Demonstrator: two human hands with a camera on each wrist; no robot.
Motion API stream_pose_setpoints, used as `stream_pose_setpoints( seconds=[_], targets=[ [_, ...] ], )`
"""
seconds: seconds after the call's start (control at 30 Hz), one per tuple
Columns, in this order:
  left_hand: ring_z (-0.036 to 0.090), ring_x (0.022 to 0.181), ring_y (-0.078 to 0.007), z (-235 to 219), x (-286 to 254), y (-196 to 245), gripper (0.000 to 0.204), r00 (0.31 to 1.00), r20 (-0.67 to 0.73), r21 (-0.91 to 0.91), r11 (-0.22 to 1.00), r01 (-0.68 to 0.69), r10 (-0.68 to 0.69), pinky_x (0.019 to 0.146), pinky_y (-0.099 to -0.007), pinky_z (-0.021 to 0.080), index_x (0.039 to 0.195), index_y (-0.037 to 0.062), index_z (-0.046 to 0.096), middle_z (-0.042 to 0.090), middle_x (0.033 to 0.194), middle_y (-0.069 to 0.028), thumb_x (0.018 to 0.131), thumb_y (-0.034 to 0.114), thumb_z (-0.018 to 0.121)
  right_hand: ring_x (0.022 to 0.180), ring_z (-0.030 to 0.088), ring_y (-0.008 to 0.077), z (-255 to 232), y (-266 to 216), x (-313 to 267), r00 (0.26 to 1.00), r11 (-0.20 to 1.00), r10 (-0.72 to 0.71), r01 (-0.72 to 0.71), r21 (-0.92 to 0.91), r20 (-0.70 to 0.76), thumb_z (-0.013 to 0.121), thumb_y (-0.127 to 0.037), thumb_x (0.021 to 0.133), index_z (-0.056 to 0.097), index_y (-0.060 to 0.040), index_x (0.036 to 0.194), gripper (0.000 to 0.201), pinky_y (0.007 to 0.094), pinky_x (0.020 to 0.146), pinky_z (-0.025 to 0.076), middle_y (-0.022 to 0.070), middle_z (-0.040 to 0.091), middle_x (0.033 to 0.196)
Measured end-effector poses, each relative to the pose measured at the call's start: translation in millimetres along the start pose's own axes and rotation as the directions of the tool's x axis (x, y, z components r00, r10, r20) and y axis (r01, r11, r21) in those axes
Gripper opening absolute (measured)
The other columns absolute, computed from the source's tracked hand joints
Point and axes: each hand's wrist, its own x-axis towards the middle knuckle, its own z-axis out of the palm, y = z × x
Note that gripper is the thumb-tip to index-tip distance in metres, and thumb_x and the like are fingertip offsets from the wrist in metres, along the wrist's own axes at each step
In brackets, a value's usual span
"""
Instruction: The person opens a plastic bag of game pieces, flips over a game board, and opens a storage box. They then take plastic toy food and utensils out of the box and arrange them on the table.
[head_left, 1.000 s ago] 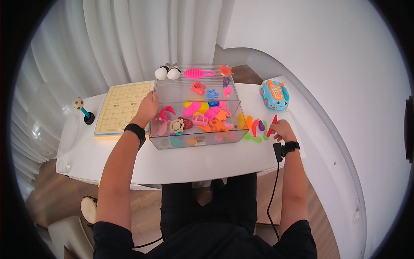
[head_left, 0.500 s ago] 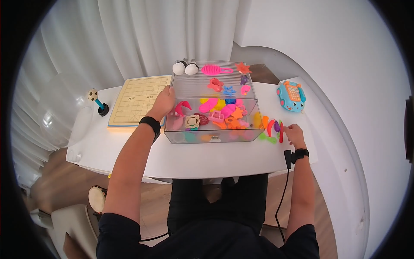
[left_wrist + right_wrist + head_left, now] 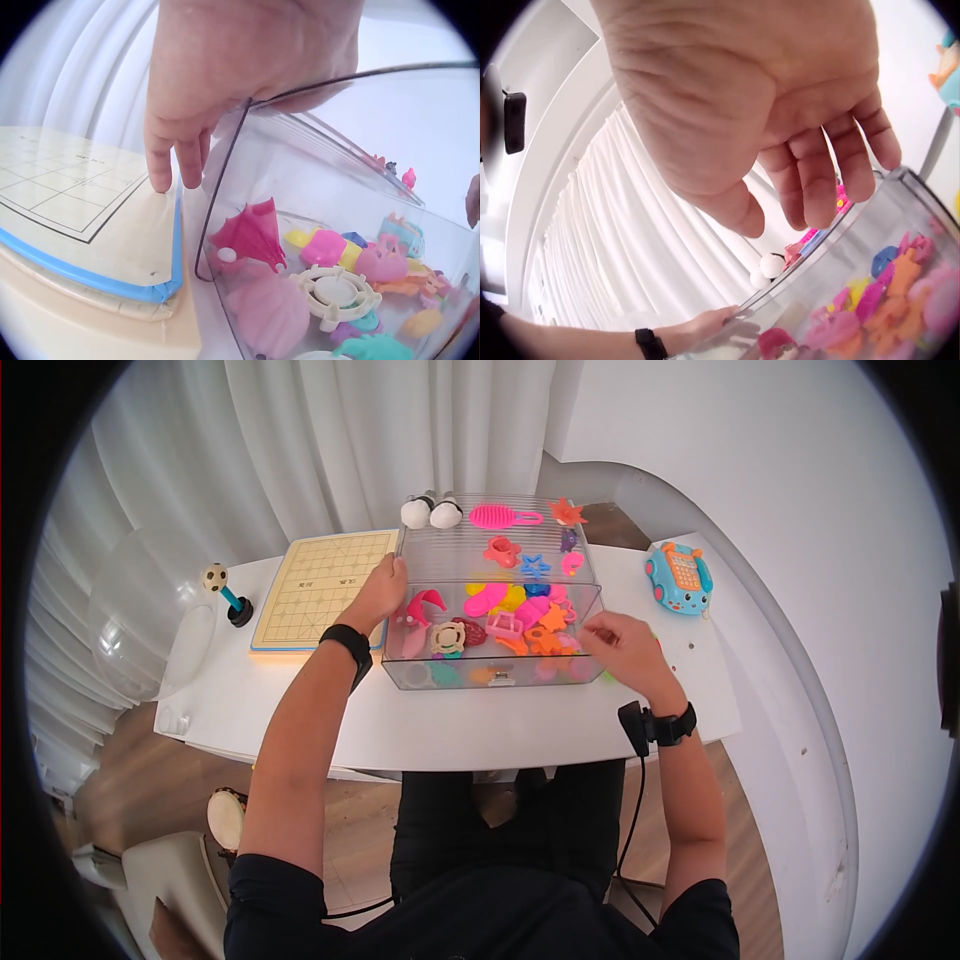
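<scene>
A clear plastic box (image 3: 440, 678) holding several colourful toys stands on the white table. My left hand (image 3: 380, 588) rests over its left rim; in the left wrist view the fingers (image 3: 159, 161) hang down outside the wall, beside a game board (image 3: 75, 187). My right hand (image 3: 625, 650) is over the box's right end, fingertips close to the rim. The right wrist view shows those fingers (image 3: 817, 187) loosely bent and spread apart from the thumb, with nothing visible between them. Inside are a pink umbrella-shaped toy (image 3: 251, 232), a cream wheel-shaped toy (image 3: 335, 291) and orange pieces (image 3: 900, 300).
On the lid behind lie a pink hairbrush (image 3: 505, 516), a blue star (image 3: 535, 566) and two white-headed objects (image 3: 430, 513). A toy phone (image 3: 680, 578) stands at the right. The game board and a toy football on a stand (image 3: 232, 600) are at the left.
My right hand has moved left, from the small toys on the table, where it held a slim red piece, to the box's right rim. The left hand stays on the left rim.
</scene>
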Motion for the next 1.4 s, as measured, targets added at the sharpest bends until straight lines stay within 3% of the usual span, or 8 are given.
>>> stream_pose_setpoints(
  seconds=[0.1,0.2,0.5,0.8,1.13,1.2,1.33,1.4],
  targets=[
    [0.051,0.115,-0.0448,-2.3,0.1,-0.2,0.05,1.0,0.016,-0.019,1.0,-0.015,0.015,0.099,-0.0424,0.038,0.12,-0.0121,0.047,0.054,0.117,-0.0351,0.098,0.03,0.031,0.072,0.059,0.0165,12.4,0.7,-3.8,0.991,0.993,-0.11,0.113,-0.033,0.074,0.071,-0.023,0.08,0.065,0.0001,0.088,0.025,0.0287,0.065,0.047,0.0086,0.058,0.073],
    [0.051,0.116,-0.0446,-2.2,-0.5,1.7,0.05,1.0,0.025,-0.028,1.0,-0.009,0.009,0.099,-0.042,0.038,0.12,-0.0121,0.048,0.054,0.117,-0.0349,0.098,0.03,0.031,0.078,0.06,0.019,20.4,5.3,-5.7,0.986,0.985,-0.159,0.161,-0.055,0.04,0.072,-0.023,0.079,0.065,-0.001,0.086,0.024,0.0301,0.069,0.049,0.0098,0.058,0.079],
    [0.054,0.107,-0.0462,-0.5,-3.0,4.0,0.046,1.0,-0.014,-0.031,0.999,-0.026,0.025,0.093,-0.0443,0.041,0.109,-0.0105,0.051,0.057,0.107,-0.0342,0.098,0.03,0.031,0.083,0.062,0.0252,27.0,16.1,-2.8,0.985,0.994,-0.111,0.109,0.019,0.135,0.07,-0.02,0.079,0.064,0.001,0.091,0.025,0.0313,0.077,0.052,0.0151,0.06,0.089],
    [0.054,0.106,-0.0478,4.1,0.7,-3.9,0.046,0.997,-0.062,0.014,0.999,-0.04,0.041,0.092,-0.0474,0.041,0.109,-0.0102,0.05,0.056,0.107,-0.0362,0.098,0.03,0.031,0.085,0.063,0.027,28.8,10.8,-6.3,0.99,0.994,-0.107,0.107,0.002,0.095,0.071,-0.022,0.079,0.065,0.0032,0.094,0.03,0.0336,0.077,0.052,0.0163,0.063,0.095],
    [0.055,0.103,-0.0479,3.4,-2.5,3.6,0.046,0.998,-0.064,-0.037,0.999,-0.019,0.017,0.09,-0.0472,0.042,0.11,-0.0098,0.049,0.057,0.104,-0.0361,0.097,0.03,0.032,0.08,0.063,0.0277,29.1,7.4,-7.8,0.99,0.987,-0.129,0.134,-0.088,0.057,0.071,-0.02,0.078,0.066,0.0027,0.086,0.025,0.0336,0.072,0.051,0.0158,0.063,0.086],
    [0.055,0.102,-0.0478,2.5,-3.6,4.9,0.046,0.998,-0.06,-0.034,0.999,-0.015,0.013,0.09,-0.0471,0.042,0.11,-0.0096,0.049,0.057,0.104,-0.0359,0.097,0.03,0.032,0.078,0.06,0.0204,30.3,10.5,-7.6,0.988,0.986,-0.147,0.15,-0.078,0.049,0.068,-0.021,0.079,0.066,0.0017,0.088,0.025,0.0311,0.069,0.048,0.011,0.063,0.083],
    [0.055,0.103,-0.0472,1.2,-4.9,7.4,0.046,0.998,-0.054,-0.048,0.999,-0.011,0.008,0.091,-0.0468,0.042,0.111,-0.0095,0.049,0.058,0.105,-0.0354,0.097,0.031,0.032,0.078,0.061,0.0206,31.6,12.8,-7.4,0.986,0.984,-0.158,0.162,-0.076,0.047,0.068,-0.021,0.08,0.066,0.0018,0.088,0.024,0.0314,0.069,0.048,0.011,0.063,0.082],
    [0.051,0.113,-0.0434,-2.5,-6.0,12.1,0.05,0.999,-0.011,-0.048,0.998,0.047,-0.048,0.097,-0.0427,0.038,0.121,-0.0096,0.045,0.054,0.116,-0.0333,0.098,0.033,0.032,0.079,0.062,0.0287,32.9,14.5,-7.5,0.986,0.983,-0.163,0.165,-0.082,0.029,0.071,-0.02,0.077,0.066,0.0024,0.085,0.024,0.0345,0.072,0.051,0.0159,0.063,0.085]
  ],
)
